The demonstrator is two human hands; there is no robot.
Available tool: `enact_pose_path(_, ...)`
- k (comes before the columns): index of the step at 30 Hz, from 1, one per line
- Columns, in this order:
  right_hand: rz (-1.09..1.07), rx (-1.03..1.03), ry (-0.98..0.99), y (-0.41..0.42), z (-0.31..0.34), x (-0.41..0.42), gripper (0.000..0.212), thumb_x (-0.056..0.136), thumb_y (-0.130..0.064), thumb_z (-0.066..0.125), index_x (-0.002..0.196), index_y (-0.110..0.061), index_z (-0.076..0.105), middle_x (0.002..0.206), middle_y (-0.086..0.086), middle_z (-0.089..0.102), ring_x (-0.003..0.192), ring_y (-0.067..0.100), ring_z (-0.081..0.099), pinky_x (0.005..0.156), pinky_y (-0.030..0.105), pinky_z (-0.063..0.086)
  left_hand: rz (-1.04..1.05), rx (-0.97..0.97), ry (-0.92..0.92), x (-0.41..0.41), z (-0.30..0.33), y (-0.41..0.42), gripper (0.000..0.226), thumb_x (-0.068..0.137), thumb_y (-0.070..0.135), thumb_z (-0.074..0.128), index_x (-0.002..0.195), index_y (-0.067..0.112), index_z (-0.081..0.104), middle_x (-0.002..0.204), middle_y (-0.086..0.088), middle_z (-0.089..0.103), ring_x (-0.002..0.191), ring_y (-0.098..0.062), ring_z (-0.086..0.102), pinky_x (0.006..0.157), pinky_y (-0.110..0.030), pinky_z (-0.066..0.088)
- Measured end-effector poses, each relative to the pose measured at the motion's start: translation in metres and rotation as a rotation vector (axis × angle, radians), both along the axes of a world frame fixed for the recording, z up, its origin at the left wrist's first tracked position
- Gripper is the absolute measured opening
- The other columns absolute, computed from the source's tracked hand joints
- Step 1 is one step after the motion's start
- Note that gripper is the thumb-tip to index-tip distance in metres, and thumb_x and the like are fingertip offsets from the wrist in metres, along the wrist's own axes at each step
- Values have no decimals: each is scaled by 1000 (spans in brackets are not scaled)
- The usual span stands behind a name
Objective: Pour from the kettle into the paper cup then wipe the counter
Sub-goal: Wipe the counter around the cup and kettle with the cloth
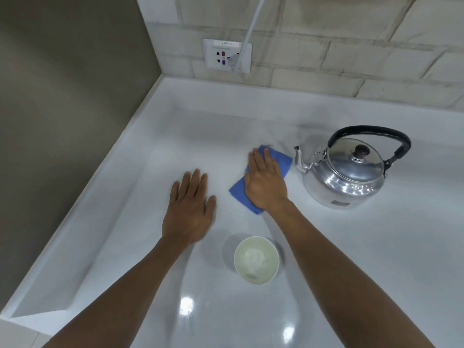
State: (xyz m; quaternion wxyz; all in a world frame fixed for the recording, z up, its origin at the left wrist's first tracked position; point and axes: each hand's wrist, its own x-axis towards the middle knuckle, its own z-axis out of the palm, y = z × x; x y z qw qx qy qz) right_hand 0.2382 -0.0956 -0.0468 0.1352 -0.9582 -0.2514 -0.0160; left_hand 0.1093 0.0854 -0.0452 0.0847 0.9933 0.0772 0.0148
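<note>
A shiny metal kettle [346, 174] with a black handle stands upright on the white counter [376, 247] at the right, spout pointing left. A white paper cup [256, 259] stands near me between my forearms, with clear liquid in it. A folded blue cloth [285, 160] lies on the counter just left of the kettle's spout. My right hand [266, 182] presses flat on the cloth, fingers pointing away from me. My left hand [192, 204] rests flat on the bare counter, left of the cloth, holding nothing.
A grey wall runs along the counter's raised left edge. A stone-tile back wall carries a white socket plate [227, 55] with a plug and white cable [253, 26]. Ceiling lights reflect on the glossy counter near the front.
</note>
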Motion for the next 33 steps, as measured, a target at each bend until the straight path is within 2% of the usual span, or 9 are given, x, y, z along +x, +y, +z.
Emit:
enact_pose_path(3, 94, 15, -22, 5, -2, -14, 57, 97, -28, 31, 138, 8, 50, 143, 21, 52, 137, 42, 42, 107, 53, 41, -2, -7, -7, -1, 0, 0, 69, 102, 49, 18, 160, 12, 22, 169, -10, 18, 156, -31, 15, 127, -51, 14)
enact_pose_path(7, 191, 37, -51, -28, -3, -39, 57, 99, -30, 31, 143, 3, 46, 151, 16, 44, 142, 35, 37, 114, 50, 35, 2, -9, -7, 0, 0, 0, 69, 102, 49, 18, 161, 13, 21, 169, -10, 17, 156, -31, 14, 127, -51, 14)
enact_pose_path(10, 154, 51, -64, -45, -2, -39, 57, 99, -29, 31, 144, 2, 45, 151, 16, 43, 143, 34, 36, 115, 47, 31, 7, -4, 9, -1, 0, 0, 70, 102, 50, 14, 162, 14, 17, 170, -8, 13, 157, -29, 10, 127, -50, 11)
enact_pose_path(17, -12, 35, -5, -13, -4, -11, 57, 100, -29, 29, 141, 7, 47, 146, 20, 49, 139, 40, 40, 110, 54, 38, 1, -15, 27, 0, 0, 2, 71, 101, 51, 11, 162, 15, 13, 171, -8, 9, 158, -28, 6, 127, -50, 9)
enact_pose_path(20, 26, 44, -47, -26, -4, -38, 55, 101, -30, 32, 143, 3, 47, 149, 17, 47, 141, 36, 39, 113, 50, 36, -12, 4, 21, 0, 0, 2, 71, 101, 50, 12, 162, 13, 16, 170, -10, 13, 157, -31, 9, 127, -52, 11)
enact_pose_path(25, 103, 61, -100, -72, -10, -72, 55, 103, -32, 31, 148, -3, 41, 154, 12, 40, 146, 29, 31, 119, 38, 22, -12, 14, 33, -1, 1, 1, 71, 101, 50, 9, 162, 13, 15, 170, -10, 10, 158, -30, 6, 127, -52, 10)
enact_pose_path(30, 46, 66, -90, -57, -7, -42, 55, 102, -30, 32, 142, 4, 48, 147, 19, 48, 140, 38, 40, 112, 49, 37, -11, 27, 16, 1, -1, 0, 71, 101, 49, 10, 161, 12, 19, 170, -11, 14, 157, -31, 11, 127, -51, 11)
enact_pose_path(33, 5, 76, -58, -38, -2, -36, 56, 100, -29, 32, 138, 7, 50, 144, 21, 51, 137, 41, 43, 110, 52, 38, -11, 20, 6, 0, -2, 2, 72, 100, 50, 10, 161, 13, 19, 170, -10, 14, 157, -31, 10, 127, -51, 11)
